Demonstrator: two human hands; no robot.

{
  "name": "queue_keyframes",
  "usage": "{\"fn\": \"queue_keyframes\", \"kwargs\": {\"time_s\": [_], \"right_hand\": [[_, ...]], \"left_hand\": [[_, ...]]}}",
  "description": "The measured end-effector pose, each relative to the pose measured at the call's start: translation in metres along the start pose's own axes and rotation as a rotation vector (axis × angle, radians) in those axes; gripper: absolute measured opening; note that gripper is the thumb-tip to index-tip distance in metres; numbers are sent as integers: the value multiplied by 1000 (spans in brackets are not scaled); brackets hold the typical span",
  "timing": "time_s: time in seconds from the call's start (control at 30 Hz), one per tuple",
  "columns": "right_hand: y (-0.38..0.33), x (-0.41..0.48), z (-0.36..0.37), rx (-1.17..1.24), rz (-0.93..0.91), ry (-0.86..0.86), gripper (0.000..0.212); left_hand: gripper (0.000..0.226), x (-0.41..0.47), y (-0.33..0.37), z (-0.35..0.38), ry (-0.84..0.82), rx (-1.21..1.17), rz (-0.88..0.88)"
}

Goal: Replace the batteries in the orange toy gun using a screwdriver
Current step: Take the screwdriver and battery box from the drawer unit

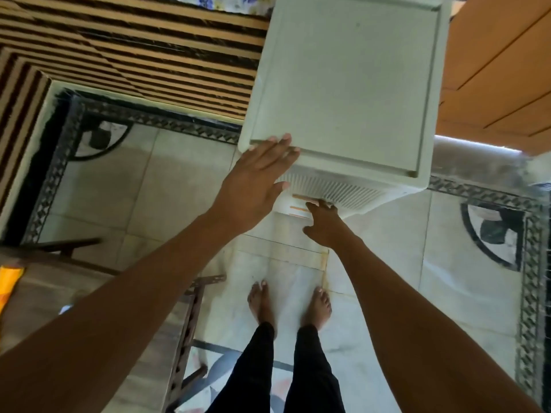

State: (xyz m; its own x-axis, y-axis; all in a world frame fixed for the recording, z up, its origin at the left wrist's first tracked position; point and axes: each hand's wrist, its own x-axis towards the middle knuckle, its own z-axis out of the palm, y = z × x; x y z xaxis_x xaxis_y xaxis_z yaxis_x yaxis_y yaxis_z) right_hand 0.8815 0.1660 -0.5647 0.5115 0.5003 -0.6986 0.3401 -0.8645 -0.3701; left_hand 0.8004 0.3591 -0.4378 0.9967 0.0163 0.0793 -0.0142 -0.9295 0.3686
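Observation:
A tall white plastic cabinet (346, 84) stands in front of me, seen from above. My left hand (256, 177) lies flat with fingers spread on the cabinet's front left corner. My right hand (323, 223) is lower, its fingers curled against the front of the cabinet just under a ribbed panel (334, 190), next to thin orange strips (301, 198); whether it grips a handle I cannot tell. No toy gun, screwdriver or batteries are in view.
My bare feet (289, 305) stand on a pale tiled floor with a dark patterned border (533, 263). A striped brown surface (119, 49) lies at the upper left, orange wood (501, 70) at the upper right, a dark metal frame (190, 317) at the lower left.

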Motion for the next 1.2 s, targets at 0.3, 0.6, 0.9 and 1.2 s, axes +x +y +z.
{"fn": "queue_keyframes", "kwargs": {"time_s": [0.3, 0.6, 0.9, 1.2], "right_hand": [[-14, -43, 38, -29, 37, 202, 48], [-32, -166, 58, -204, -190, 633, 39], [-44, -154, 17, -288, -81, 1131, 28], [-49, -89, -58, -250, 83, 1127, 39]], "left_hand": [[58, 0, -3, 0, -10, -26, -13], [56, 3, 4, -9, -67, -97, -52], [56, 5, 8, -13, -46, -121, -64], [53, 1, 9, -6, -22, -62, -50]]}}
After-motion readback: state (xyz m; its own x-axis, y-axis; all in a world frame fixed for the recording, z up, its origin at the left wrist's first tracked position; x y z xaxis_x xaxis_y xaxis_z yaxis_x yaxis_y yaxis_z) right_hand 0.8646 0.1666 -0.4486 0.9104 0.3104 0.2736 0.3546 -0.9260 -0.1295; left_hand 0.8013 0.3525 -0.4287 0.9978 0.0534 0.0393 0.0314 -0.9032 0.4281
